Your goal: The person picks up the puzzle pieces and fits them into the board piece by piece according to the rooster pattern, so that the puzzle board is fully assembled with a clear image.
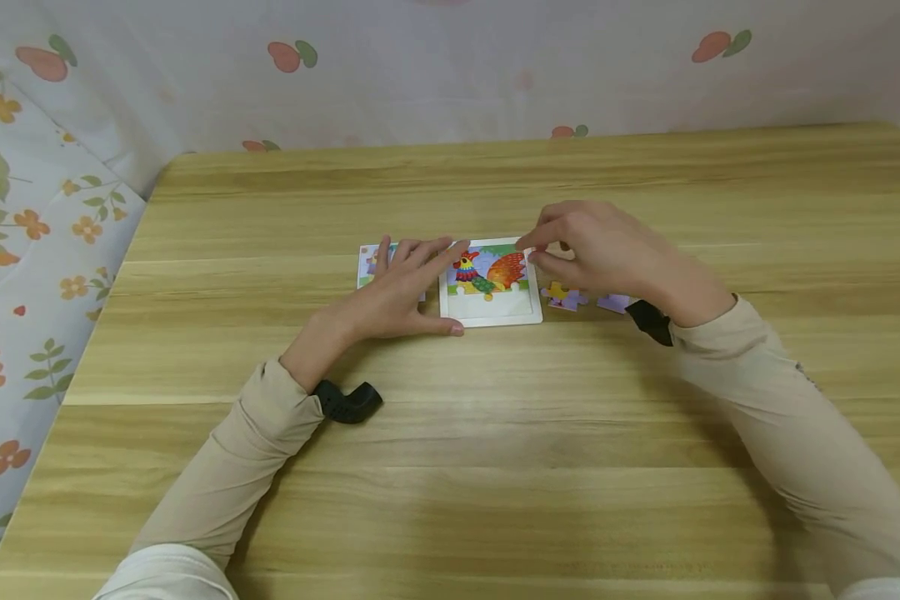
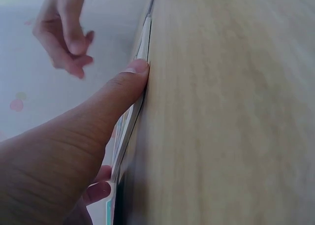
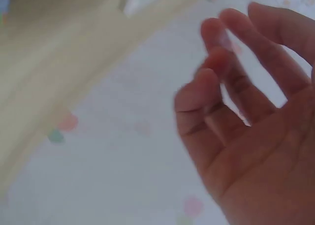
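Observation:
A small white-framed puzzle tray lies mid-table, its joined pieces forming a rooster picture over a white bottom strip. My left hand holds the tray's left side. Its thumb is on the near edge, seen also in the left wrist view as a thumb, and its forefinger reaches the far edge. My right hand hovers by the tray's upper right corner. In the right wrist view the fingers are loosely bent, with nothing visible between them.
Right of the tray lie a yellow-and-purple puzzle piece and a purple piece, partly covered by the right wrist's black camera mount. A printed card is partly hidden beneath the left hand. Behind the wooden table hangs patterned cloth.

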Motion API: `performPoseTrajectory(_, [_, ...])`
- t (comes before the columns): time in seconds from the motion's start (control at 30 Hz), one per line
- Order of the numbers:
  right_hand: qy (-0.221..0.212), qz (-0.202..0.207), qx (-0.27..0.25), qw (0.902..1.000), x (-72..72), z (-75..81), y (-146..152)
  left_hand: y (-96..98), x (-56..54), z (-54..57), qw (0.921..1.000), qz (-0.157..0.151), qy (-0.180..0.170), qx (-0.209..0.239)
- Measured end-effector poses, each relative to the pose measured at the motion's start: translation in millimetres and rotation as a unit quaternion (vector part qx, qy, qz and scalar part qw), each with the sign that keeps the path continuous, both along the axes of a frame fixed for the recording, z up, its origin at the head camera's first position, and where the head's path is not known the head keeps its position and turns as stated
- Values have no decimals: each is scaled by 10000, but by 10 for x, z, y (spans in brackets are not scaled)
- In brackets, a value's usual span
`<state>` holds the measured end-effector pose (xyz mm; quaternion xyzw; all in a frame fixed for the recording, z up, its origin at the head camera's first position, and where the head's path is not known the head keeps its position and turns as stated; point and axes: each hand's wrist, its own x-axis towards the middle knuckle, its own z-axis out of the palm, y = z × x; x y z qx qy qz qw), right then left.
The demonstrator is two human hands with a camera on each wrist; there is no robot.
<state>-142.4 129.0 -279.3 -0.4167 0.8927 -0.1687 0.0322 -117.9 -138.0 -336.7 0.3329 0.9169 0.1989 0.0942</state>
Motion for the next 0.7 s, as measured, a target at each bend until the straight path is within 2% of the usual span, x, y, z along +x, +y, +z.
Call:
performPoseTrajectory(0.1, [60, -181, 119, 9997, 48, 107, 100, 8, -7, -6, 10000, 25, 36, -41])
performPoseTrajectory(0.2, [-152, -408, 414, 9982, 91, 139, 201, 14, -15, -3, 9998, 94, 3, -176])
performPoseTrajectory(0.37, [-629, -710, 957, 9909, 128, 74, 302, 16, -20, 12, 9992, 194, -57, -333])
performPoseTrajectory(0.5, [-834, -816, 1260, 9852, 121, 32, 334, 10, -8, 15, 9990, 237, -93, -374])
performPoseTrajectory(0.7, [-995, -1025, 1416, 9796, 109, 46, 385, 10, 2, 16, 9991, 253, -99, -340])
